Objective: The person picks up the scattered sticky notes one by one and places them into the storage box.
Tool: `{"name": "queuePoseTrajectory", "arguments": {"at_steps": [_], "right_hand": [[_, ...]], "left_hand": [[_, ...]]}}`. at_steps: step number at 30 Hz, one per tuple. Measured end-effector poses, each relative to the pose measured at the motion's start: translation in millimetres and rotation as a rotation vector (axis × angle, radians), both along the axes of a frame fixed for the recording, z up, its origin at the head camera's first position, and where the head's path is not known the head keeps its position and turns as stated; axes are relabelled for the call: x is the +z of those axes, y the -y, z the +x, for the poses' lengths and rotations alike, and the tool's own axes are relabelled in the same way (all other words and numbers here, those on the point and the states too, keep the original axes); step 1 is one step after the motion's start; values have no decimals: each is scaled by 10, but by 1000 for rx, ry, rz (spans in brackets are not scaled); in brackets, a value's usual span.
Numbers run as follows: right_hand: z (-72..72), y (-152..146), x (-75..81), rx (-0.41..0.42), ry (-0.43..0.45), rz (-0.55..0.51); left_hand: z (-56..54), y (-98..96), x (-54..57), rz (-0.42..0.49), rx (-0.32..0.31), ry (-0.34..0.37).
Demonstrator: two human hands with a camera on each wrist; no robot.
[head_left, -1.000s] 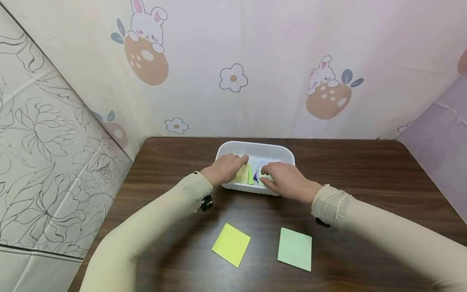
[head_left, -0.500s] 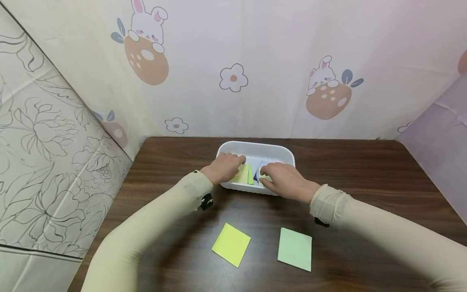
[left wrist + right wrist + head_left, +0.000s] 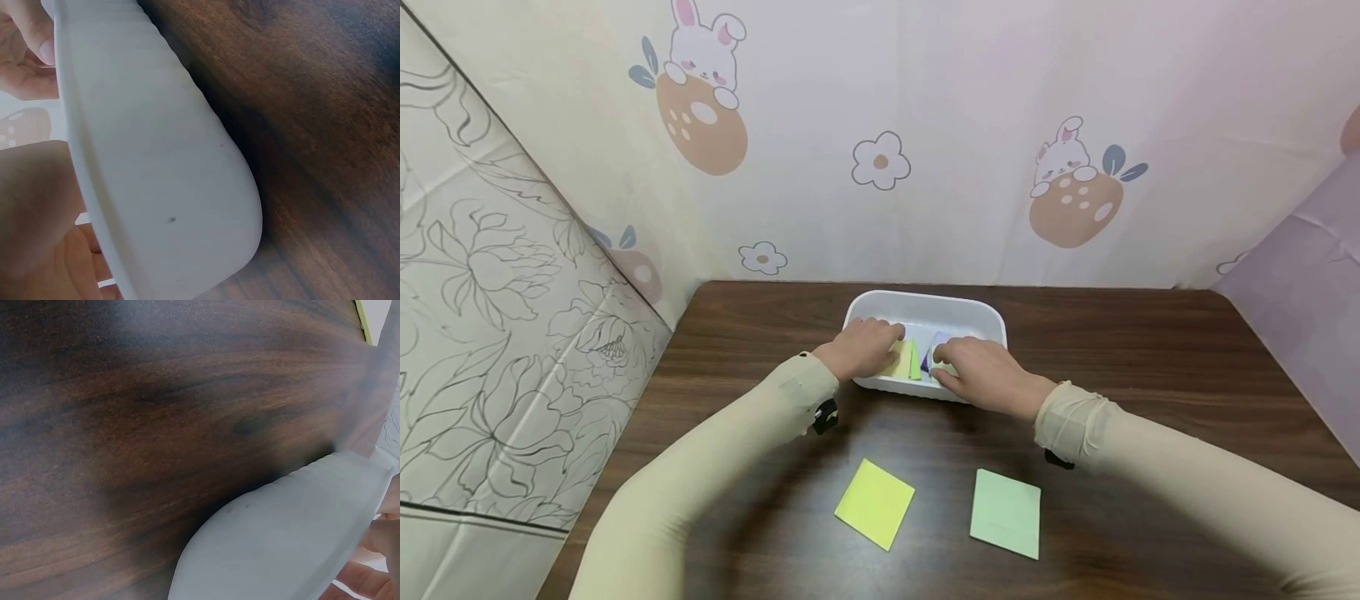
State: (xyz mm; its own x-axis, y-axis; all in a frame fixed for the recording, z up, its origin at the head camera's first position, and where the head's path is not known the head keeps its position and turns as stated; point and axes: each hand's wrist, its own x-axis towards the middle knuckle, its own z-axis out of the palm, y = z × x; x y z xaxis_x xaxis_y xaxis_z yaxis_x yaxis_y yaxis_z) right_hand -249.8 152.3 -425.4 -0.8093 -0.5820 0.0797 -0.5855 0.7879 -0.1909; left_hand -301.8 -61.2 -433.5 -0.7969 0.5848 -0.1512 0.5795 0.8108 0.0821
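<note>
A white plastic tray (image 3: 925, 307) stands at the back of the table, with both hands reaching in over its near side. My left hand (image 3: 862, 346) bends over a pale yellow paper (image 3: 901, 364) in the tray's left half; a lime-green paper (image 3: 914, 362) leans beside it. Over at the right, my right hand (image 3: 988, 372) has its thumb and forefinger bent and apart above pale green and purple papers (image 3: 926, 361). In the left wrist view, the tray wall (image 3: 162, 156) hides the fingertips, so I cannot tell whether the fingers pinch the papers.
Closer to me on the dark wood table (image 3: 760, 533) lie a yellow square of paper (image 3: 875, 504) and a pale green one (image 3: 1006, 512). A patterned curtain (image 3: 955, 167) hangs just behind the tray, and a floral sheet (image 3: 497, 275) closes the left side.
My left hand's fingers have bent slightly over the pale yellow paper. The right hand has shifted only a little; the tray and the two papers on the table have stayed put.
</note>
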Motion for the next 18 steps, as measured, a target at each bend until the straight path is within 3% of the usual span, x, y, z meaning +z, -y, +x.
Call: {"name": "queuePoseTrajectory", "arguments": {"at_steps": [18], "right_hand": [[5,-23,41,-10,18,-8]], "left_hand": [[87,3,81,26,-19,-52]]}}
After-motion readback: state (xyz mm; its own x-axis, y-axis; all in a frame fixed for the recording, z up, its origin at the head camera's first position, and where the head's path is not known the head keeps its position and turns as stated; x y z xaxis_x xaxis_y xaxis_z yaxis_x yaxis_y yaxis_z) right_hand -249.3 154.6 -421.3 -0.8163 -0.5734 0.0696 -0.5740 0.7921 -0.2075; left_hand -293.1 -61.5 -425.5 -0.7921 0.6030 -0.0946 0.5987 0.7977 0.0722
